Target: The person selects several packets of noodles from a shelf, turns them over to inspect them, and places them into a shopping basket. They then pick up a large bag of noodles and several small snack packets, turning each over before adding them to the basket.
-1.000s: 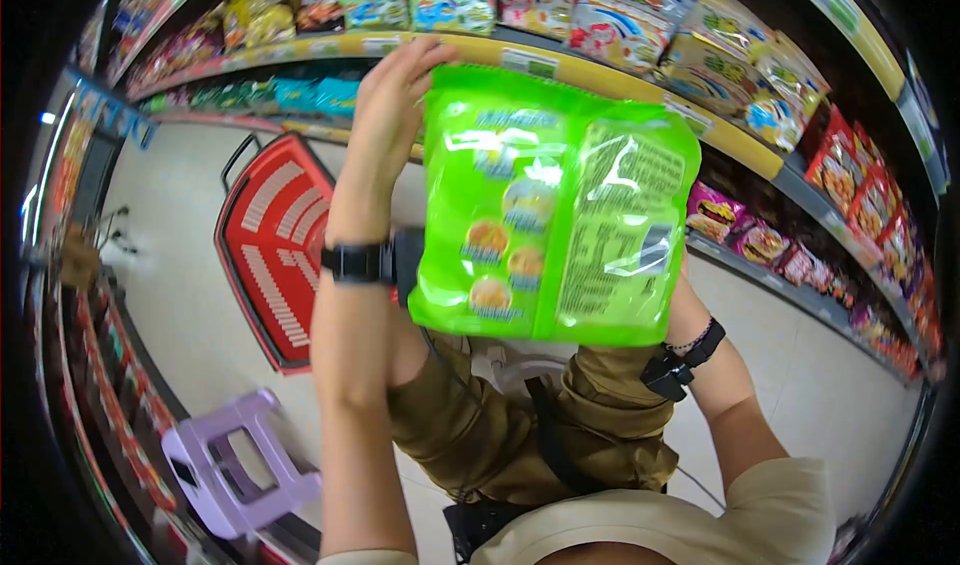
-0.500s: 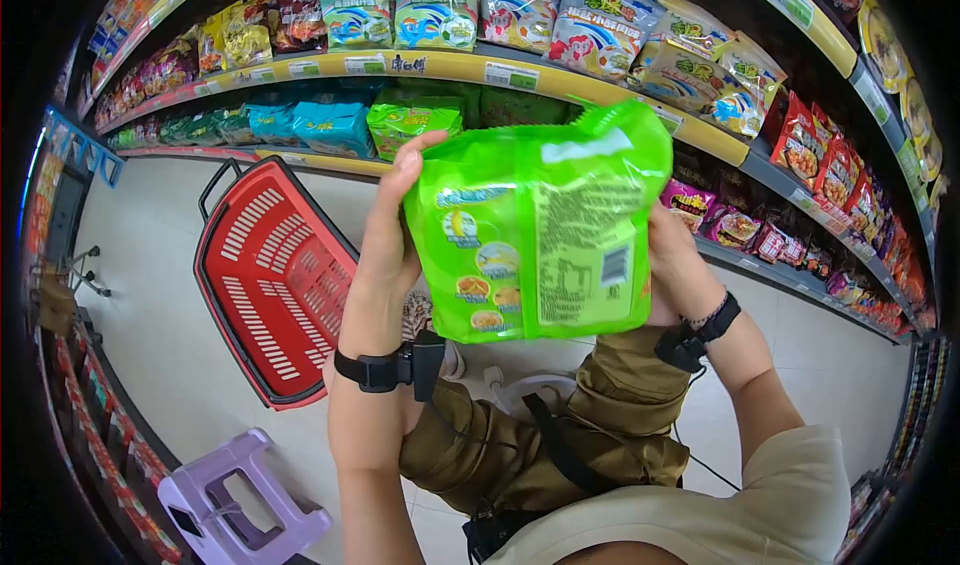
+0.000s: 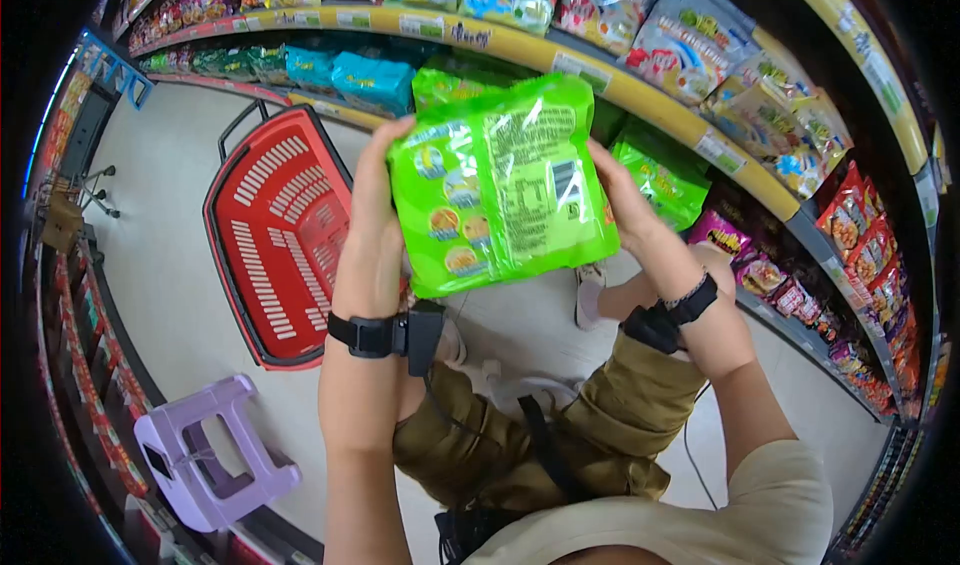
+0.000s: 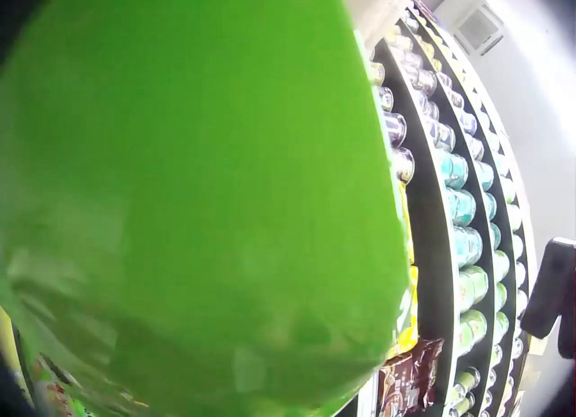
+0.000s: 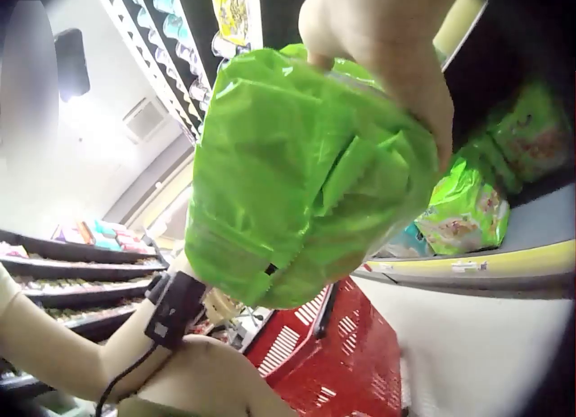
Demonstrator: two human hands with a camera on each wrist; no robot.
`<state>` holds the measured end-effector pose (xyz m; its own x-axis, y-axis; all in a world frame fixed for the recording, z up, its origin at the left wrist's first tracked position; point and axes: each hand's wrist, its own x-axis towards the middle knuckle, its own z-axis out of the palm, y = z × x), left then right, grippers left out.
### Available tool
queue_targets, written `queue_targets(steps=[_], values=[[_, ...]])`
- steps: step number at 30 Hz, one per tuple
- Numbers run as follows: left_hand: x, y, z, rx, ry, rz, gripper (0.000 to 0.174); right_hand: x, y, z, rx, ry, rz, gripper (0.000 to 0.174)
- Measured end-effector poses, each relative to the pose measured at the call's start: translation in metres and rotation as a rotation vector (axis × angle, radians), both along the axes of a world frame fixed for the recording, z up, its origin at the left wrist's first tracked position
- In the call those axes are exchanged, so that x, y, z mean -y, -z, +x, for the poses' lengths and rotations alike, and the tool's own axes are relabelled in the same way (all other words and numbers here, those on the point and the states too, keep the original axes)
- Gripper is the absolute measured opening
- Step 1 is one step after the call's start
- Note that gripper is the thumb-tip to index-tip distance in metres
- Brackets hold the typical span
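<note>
Both hands hold a green plastic multipack of instant noodles point(image 3: 505, 185), its printed back with barcode and text panel facing up. My left hand point(image 3: 376, 195) grips its left edge, thumb along the side and the other fingers hidden beneath. On the opposite edge, my right hand point(image 3: 628, 205) grips the pack, its fingers partly behind it. The pack's green wrapper point(image 4: 198, 183) fills most of the left wrist view. In the right wrist view the right hand point(image 5: 391, 44) clasps the pack point(image 5: 288, 174) near its crimped end seal.
Similar green packs point(image 3: 660, 180) sit on the low shelf ahead, beside blue packs point(image 3: 370, 83). Snack bags point(image 3: 690, 40) line the shelf above its yellow price rail point(image 3: 500, 45). A red shopping basket point(image 3: 285, 245) stands on the floor at left, with a purple stool point(image 3: 215, 455) nearer me.
The pack has moved down from close to the camera and slightly left, tilting a little. The right hand, hidden behind it a second ago, now shows at its right edge.
</note>
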<state>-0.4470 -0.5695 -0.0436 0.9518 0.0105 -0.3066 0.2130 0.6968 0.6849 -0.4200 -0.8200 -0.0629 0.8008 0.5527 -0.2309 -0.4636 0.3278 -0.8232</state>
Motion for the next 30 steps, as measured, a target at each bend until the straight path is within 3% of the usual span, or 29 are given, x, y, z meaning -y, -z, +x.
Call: queue_targets(steps=[2, 4, 6, 11, 14, 20, 25, 30], values=[[-0.006, -0.005, 0.004, -0.041, 0.061, -0.145, 0.036, -0.002, 0.005, -0.003, -0.031, 0.012, -0.012, 0.053], [-0.005, -0.011, 0.005, -0.077, 0.014, -0.138, 0.037, -0.003, -0.004, 0.003, -0.013, 0.034, -0.056, 0.053], [-0.001, -0.019, 0.005, -0.095, 0.040, -0.143, 0.027, -0.004, -0.011, 0.001, 0.025, 0.031, -0.022, 0.057], [0.002, -0.016, 0.017, -0.138, 0.053, -0.137, 0.029, 0.004, 0.001, 0.004, 0.228, 0.031, -0.162, 0.094], [-0.003, -0.008, 0.023, -0.106, 0.051, -0.149, 0.038, 0.014, 0.007, 0.010, 0.252, -0.043, -0.133, 0.108], [0.002, -0.014, 0.023, 0.086, -0.030, -0.081, 0.032, 0.016, -0.017, 0.003, 0.460, -0.029, -0.229, 0.114], [-0.007, -0.004, 0.024, 0.471, -0.090, 0.086, 0.023, 0.019, -0.012, 0.005, 0.492, -0.115, -0.256, 0.119], [-0.007, -0.011, 0.020, 0.682, -0.089, 0.191, 0.023, 0.018, -0.007, 0.008, 0.494, -0.226, -0.235, 0.125]])
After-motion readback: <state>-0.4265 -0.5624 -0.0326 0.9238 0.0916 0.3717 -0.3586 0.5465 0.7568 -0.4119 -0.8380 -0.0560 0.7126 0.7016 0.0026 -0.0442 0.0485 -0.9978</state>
